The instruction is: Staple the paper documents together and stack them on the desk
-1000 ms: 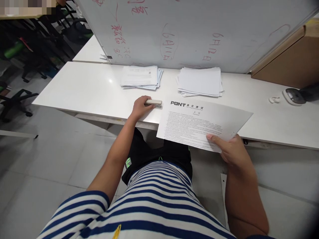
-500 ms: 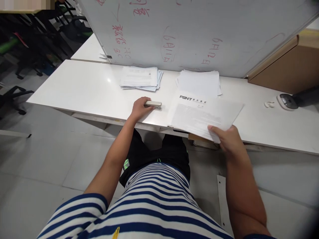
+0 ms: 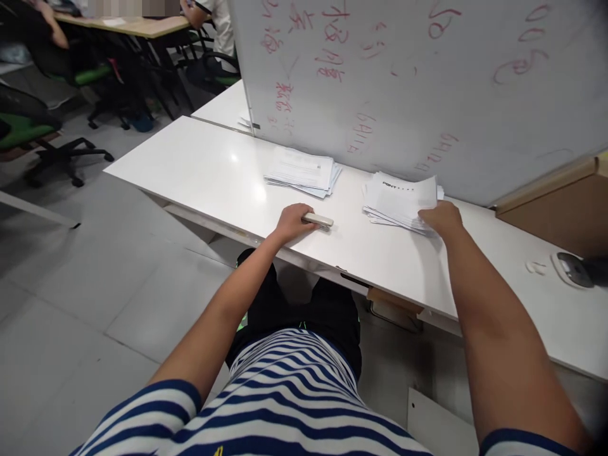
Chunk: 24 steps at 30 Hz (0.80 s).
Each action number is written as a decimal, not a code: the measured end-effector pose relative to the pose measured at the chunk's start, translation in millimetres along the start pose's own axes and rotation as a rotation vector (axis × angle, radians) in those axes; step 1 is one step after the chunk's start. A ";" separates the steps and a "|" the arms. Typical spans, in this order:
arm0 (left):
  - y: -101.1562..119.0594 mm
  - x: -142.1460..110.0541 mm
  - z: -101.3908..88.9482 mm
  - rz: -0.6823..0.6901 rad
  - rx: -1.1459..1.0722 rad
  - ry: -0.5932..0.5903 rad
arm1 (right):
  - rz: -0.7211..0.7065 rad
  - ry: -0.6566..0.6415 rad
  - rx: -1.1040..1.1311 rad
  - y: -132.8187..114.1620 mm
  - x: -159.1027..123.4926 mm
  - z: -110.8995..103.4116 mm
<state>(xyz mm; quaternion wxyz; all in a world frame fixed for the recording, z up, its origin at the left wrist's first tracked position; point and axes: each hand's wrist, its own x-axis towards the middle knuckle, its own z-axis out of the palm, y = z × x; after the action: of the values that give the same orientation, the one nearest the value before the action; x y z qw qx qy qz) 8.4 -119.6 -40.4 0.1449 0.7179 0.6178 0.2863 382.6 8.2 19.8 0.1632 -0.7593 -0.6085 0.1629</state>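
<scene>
A person at a white desk [image 3: 204, 158] grasps a stapler [image 3: 318, 220] in the left hand [image 3: 294, 223] at 12 o'clock, no paper in its mouth, while the right hand [image 3: 445, 218] pinches a PONY-headed sheet [image 3: 403, 195] over the right-hand paper stack [image 3: 381, 220] at 1 o'clock. The placing looks nearly complete — only the release remains. Another paper stack [image 3: 299, 170] lies beyond the stapler — how many sheets await handling cannot be told.

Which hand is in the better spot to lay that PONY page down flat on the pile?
The right hand, I'd say: it grips the PONY page by its edge, right at the pile. The left hand is farther away and holds the stapler.
</scene>
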 end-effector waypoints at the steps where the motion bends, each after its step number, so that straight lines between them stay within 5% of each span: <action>1: -0.7 0.4 1.1 -0.006 0.010 -0.001 | 0.011 -0.002 -0.042 -1.1 -0.6 3.4; 4: -1.5 1.6 3.1 -0.036 0.030 -0.005 | 0.060 0.007 -0.203 -7.1 -7.8 12.0; 7: -0.4 1.4 2.6 -0.030 0.026 -0.006 | 0.063 0.148 -0.247 -12.5 -19.3 18.7; 11: 3.8 -5.4 -3.1 0.026 -0.054 0.015 | -0.161 0.412 -0.090 -6.1 -49.5 33.6; 15: 5.5 -7.1 -14.1 -0.026 -0.227 0.096 | -0.284 0.313 0.015 9.9 -97.4 62.6; 20: -2.1 40.0 -25.1 -0.152 -0.005 0.227 | -0.379 0.240 -0.064 11.0 -130.0 87.2; 24: -13.9 92.1 -16.3 -0.062 0.166 0.130 | -0.349 0.257 -0.117 2.8 -129.2 85.6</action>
<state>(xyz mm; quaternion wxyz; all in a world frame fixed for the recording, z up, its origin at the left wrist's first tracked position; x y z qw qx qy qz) -5.7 -29.9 -13.9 0.0533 0.6880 0.6693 0.2755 320.2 -114.5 -51.7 0.2207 -0.6651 -0.7134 -0.0016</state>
